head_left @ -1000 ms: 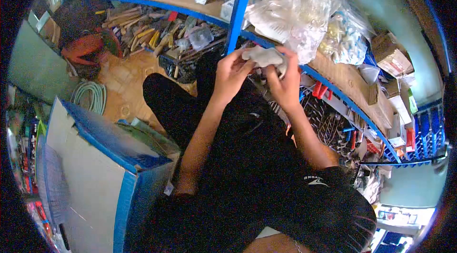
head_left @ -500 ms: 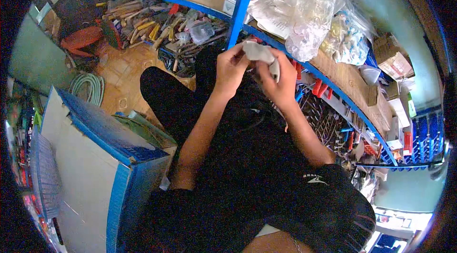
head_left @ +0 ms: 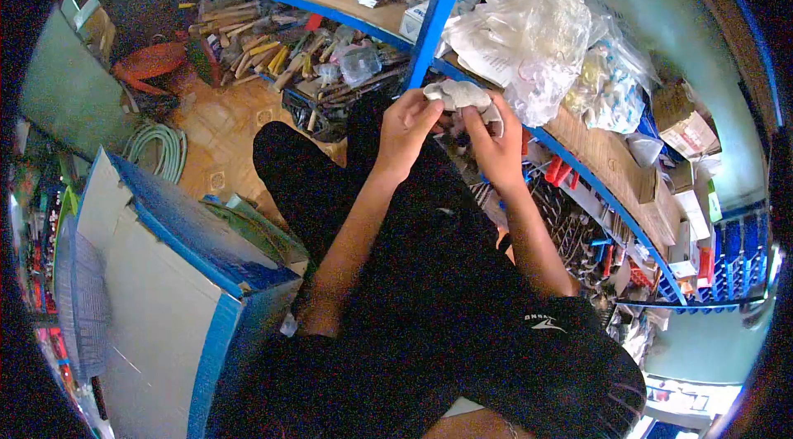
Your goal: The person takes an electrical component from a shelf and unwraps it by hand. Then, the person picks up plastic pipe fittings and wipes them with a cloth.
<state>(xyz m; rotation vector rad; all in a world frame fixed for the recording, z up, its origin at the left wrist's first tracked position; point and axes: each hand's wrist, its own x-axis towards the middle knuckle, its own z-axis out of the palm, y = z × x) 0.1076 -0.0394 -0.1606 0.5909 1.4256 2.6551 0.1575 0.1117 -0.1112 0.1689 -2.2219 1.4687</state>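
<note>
Right now, you have a pale crumpled piece (head_left: 457, 95), probably cloth though its folds are hard to read, gripped in both hands, above your dark-clothed legs (head_left: 299, 165). Your left hand (head_left: 403, 133) pinches its left end, fingers curled and thumb against it. Your right hand (head_left: 498, 148) grips the right end, thumb pressed to the near side and fingers curled around the edge. The piece sits near the foot of the visible blue post (head_left: 443, 16), with the wooden shelf (head_left: 596, 142) and its clear plastic bags (head_left: 552, 51) over to your right. Red-handled tools (head_left: 561, 172) lie below that shelf. Off to your left are wooden-handled tools (head_left: 263, 55), a coiled pale hose (head_left: 157, 155) and a large blue-edged box (head_left: 169, 274)
</note>
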